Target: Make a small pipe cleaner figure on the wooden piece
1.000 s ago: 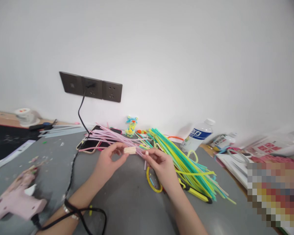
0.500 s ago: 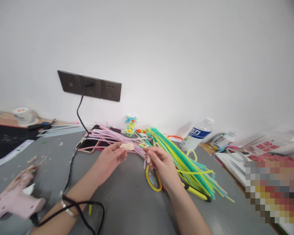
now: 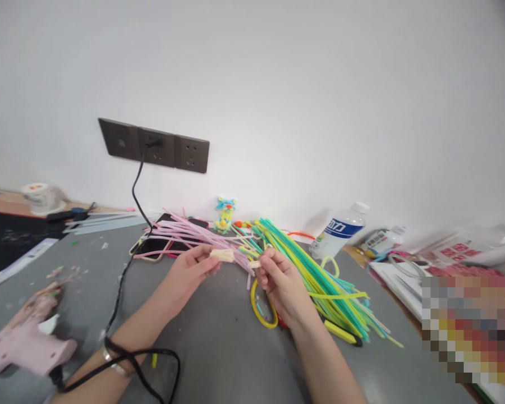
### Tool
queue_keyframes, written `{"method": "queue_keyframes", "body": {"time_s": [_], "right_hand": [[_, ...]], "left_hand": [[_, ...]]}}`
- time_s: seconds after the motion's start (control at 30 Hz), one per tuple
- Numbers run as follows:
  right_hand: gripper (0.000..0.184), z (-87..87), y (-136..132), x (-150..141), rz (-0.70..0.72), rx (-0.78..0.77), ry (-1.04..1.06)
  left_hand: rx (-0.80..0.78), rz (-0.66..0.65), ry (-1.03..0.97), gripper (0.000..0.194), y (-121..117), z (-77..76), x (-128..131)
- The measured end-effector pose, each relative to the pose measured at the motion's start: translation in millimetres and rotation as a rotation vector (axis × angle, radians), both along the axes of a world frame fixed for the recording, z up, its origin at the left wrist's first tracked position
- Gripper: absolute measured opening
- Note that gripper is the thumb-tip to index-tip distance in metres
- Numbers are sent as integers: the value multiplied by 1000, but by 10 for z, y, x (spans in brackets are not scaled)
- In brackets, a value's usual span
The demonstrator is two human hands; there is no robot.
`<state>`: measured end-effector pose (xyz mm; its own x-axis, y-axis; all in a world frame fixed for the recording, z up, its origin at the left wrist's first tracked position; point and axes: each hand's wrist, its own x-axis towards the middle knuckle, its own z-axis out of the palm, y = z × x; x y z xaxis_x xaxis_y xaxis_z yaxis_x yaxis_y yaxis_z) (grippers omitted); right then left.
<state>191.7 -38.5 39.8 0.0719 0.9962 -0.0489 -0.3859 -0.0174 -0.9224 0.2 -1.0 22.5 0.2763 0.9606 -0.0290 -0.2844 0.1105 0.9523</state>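
My left hand (image 3: 190, 276) is closed, thumb and fingers pinching a short, cream-coloured fuzzy bundle (image 3: 222, 256) that looks like bent pipe cleaner. Facing it, my right hand (image 3: 281, 280) pinches a smaller cream piece (image 3: 255, 264), which points left toward the bundle. A small gap separates the two cream pieces. Behind my hands lie pink pipe cleaners (image 3: 185, 229). Beside my right hand a thick bunch of green and yellow pipe cleaners (image 3: 315, 268) spreads across the table. A yellow loop handle (image 3: 253, 303) shows just below my right hand's fingers.
A pink glue gun (image 3: 33, 350) lies at the left, its black cord (image 3: 118, 300) crossing my left forearm up to the wall sockets (image 3: 155, 147). A small colourful figure (image 3: 224, 216) and a bottle (image 3: 339, 231) stand near the wall. Phones (image 3: 154, 247) lie under the pink stems.
My right hand has turned, so its small cream piece now points left instead of downward. The bundle in my left hand has shifted slightly right, bringing both pieces closer together.
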Motion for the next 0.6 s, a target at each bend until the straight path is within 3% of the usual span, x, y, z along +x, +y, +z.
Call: {"method": "queue_keyframes", "body": {"time_s": [0.13,0.27,0.37,0.6], "right_hand": [[37,11,-6,-4,-11,8,11],[32,5,-3,-12,-31,24,63],[29,-4,2,-24,-24,28,75],[39,-38,21,-80,12,-31,58]], "left_hand": [[164,114,117,29,5,-32,-2],[457,210,393,15,-22,-69,-12],[628,222,580,13,-61,-66,-12],[879,245,740,15,-92,-56,-14]]}}
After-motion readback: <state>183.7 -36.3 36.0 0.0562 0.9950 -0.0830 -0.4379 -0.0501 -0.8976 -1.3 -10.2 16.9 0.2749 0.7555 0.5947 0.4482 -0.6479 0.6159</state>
